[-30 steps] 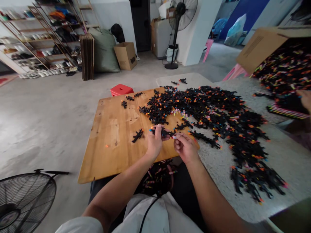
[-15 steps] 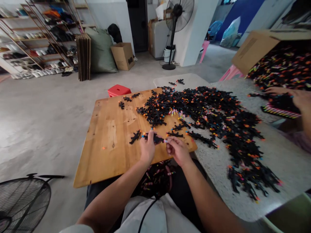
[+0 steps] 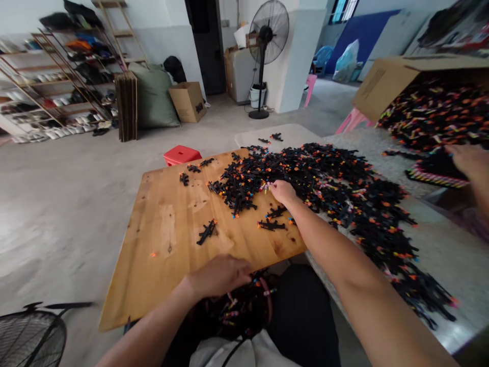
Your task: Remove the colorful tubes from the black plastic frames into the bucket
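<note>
My left hand is low over the table's near edge, above a round container in my lap that holds black and colourful pieces. At its fingertips is a small black toy gun with a blue tip; the fingers are partly hidden. My right hand reaches forward to the near side of the heap of black toy guns. Its fingers are pinched on a small pink-and-white piece among others like it. Several loose toy guns lie on the wooden tabletop.
Another person's hand is at the right, by a tilted cardboard box full of colourful pieces. The grey tabletop adjoins the wooden one. A red stool stands behind, and a fan is at lower left.
My hands have parted. The left moved down towards my lap with the toy gun; the right moved forward to the small pink-and-white pieces. The view has tilted up slightly.
</note>
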{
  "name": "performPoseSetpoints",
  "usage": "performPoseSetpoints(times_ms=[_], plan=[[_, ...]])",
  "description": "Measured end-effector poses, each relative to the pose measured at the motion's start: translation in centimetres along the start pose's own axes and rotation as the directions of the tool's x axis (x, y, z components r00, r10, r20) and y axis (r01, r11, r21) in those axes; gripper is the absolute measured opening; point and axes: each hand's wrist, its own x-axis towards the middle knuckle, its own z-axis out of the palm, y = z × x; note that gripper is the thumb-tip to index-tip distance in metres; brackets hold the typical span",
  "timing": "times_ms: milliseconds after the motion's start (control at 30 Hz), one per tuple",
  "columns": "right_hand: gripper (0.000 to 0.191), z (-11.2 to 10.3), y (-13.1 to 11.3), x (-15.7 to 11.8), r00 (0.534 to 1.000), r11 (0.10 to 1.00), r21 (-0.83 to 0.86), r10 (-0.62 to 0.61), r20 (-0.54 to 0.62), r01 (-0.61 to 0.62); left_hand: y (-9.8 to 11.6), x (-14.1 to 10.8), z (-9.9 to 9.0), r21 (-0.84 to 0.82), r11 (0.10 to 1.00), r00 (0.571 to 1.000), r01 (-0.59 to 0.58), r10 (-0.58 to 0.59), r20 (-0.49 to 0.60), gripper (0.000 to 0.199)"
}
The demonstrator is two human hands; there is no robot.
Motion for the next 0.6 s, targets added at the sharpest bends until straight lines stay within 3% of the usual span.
performPoseSetpoints(times_ms=[67, 100, 167, 233, 333, 433, 600], plan=[[0.037, 0.9, -0.8, 1.1, 1.0, 1.0, -0.02, 0.001, 0.012, -0.001, -1.3, 3.7, -1.5, 0.034, 0.998, 0.975, -0.056, 0.062, -0.214, 0.035], [0.038, 1.3, -1.2, 1.5, 1.0, 1.0, -0.029, 0.008, 0.016, -0.008, -2.1, 5.9, -2.1, 0.099, 0.993, 0.934, -0.072, 0.101, -0.343, 0.037], [0.042, 1.9, -1.6, 2.0, 0.999, 0.999, -0.043, 0.024, 0.03, -0.022, -3.9, 10.3, -3.1, 0.275, 0.96, 0.875, -0.059, 0.182, -0.448, 0.039], [0.046, 2.3, -1.7, 2.2, 0.998, 0.998, -0.049, 0.03, 0.06, -0.027, -5.6, 14.0, -3.7, 0.397, 0.916, 0.873, 0.049, 0.153, -0.462, 0.044], [0.046, 2.6, -1.7, 1.9, 0.994, 0.999, -0.052, 0.01, 0.111, -0.005, -7.5, 17.3, -4.0, 0.505, 0.856, 0.916, 0.11, 0.11, -0.387, 0.04], [0.038, 2.5, -1.6, 0.8, 0.992, 0.998, -0.044, -0.044, 0.117, 0.049, -8.8, 18.1, -4.0, 0.572, 0.818, 0.933, 0.069, 0.15, -0.327, 0.029], [0.039, 1.6, -0.8, -3.0, 0.988, 0.988, 0.018, -0.153, 0.034, 0.153, -9.9, 16.7, -3.9, 0.592, 0.806, 0.917, -0.012, 0.245, -0.314, 0.025]])
